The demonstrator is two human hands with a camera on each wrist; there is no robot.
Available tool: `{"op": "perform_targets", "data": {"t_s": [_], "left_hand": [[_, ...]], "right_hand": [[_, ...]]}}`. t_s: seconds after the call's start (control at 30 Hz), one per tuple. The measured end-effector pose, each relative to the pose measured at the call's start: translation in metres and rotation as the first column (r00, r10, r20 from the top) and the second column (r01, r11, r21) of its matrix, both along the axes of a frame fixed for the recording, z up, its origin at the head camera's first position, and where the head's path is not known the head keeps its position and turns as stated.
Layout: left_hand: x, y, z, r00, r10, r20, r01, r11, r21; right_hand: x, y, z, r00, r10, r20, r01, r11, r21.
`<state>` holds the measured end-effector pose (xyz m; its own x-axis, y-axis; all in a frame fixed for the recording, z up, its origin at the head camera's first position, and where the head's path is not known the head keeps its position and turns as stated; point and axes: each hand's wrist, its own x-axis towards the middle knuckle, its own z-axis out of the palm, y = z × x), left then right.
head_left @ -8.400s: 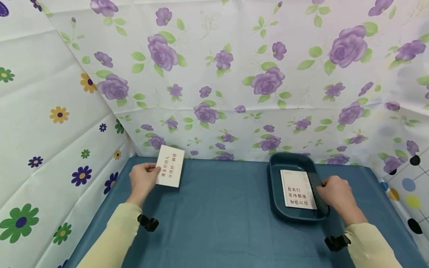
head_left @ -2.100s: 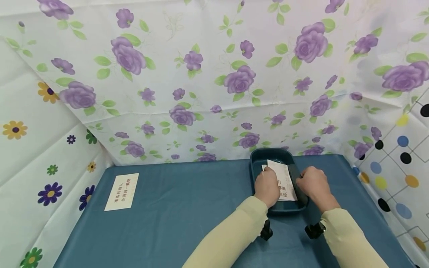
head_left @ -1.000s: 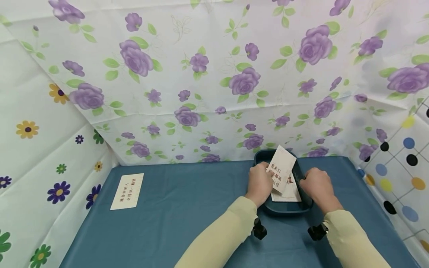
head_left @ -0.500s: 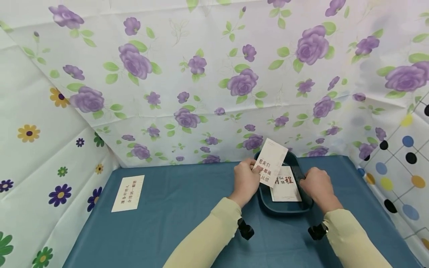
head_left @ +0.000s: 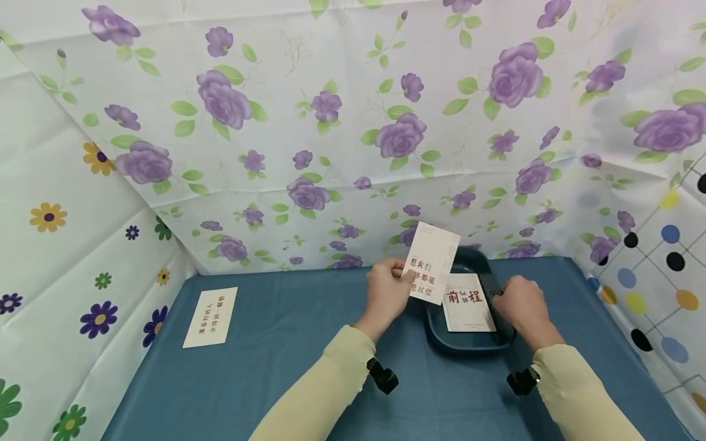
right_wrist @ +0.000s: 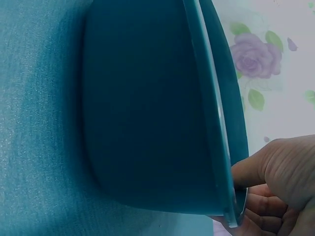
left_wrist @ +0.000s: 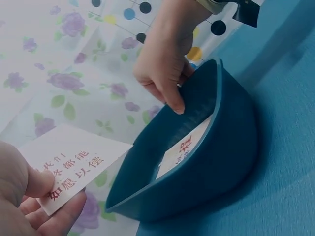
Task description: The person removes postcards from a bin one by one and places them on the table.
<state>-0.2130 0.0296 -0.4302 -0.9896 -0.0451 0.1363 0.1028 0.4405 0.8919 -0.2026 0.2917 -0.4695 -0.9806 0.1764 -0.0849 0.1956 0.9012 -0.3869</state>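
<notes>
My left hand (head_left: 380,297) pinches a white card (head_left: 432,257) with red Chinese characters between thumb and fingers. This card is raised at the left side of a dark teal plastic box (head_left: 469,351), overlapping its rim in the head view. Inside the box lies another card (head_left: 470,309) with large red and black characters; pale edges beside it suggest more beneath. My right hand (head_left: 524,309) grips the box's right rim, and in the right wrist view the thumb (right_wrist: 248,172) goes over the rim with the fingers outside. The box (left_wrist: 231,137) stands on the table.
Far to the left a third card (head_left: 211,317) lies flat on the blue tablecloth (head_left: 309,343). Flowered cloth (head_left: 309,141) hangs behind the table's back edge. More patterned cloth (head_left: 667,294) closes off the right side.
The left hand first let go of a card on the table at left. It then took the top card from the box and moved left, uncovering another. The right hand keeps its grip.
</notes>
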Motion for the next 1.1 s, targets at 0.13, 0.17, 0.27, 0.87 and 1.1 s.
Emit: {"op": "perform_targets", "data": {"t_s": [0.13,0.17,0.27,0.87,1.1], "left_hand": [[-0.001,-0.013,0.001,1.0,0.024,0.009,-0.024,1.0,0.009],[-0.001,-0.016,0.001,1.0,0.029,0.007,-0.029,0.999,0.016],[-0.002,-0.028,-0.001,0.999,0.035,0.01,-0.035,0.999,0.038],[-0.003,-0.111,-0.011,0.997,0.072,0.031,-0.075,0.99,0.117],[0.0,-0.146,-0.013,0.992,0.106,0.073,-0.113,0.987,0.113]], "right_hand": [[-0.001,0.0,-0.001,1.0,0.0,0.012,0.0,1.0,-0.005],[-0.001,0.0,0.0,1.0,0.001,0.017,0.0,1.0,-0.008],[0.0,0.0,0.001,0.999,0.003,0.042,-0.002,1.0,-0.021],[-0.001,0.006,0.002,0.999,0.013,0.047,-0.01,0.998,-0.07],[-0.001,0.004,0.004,0.998,0.012,0.063,-0.007,0.997,-0.075]]}}
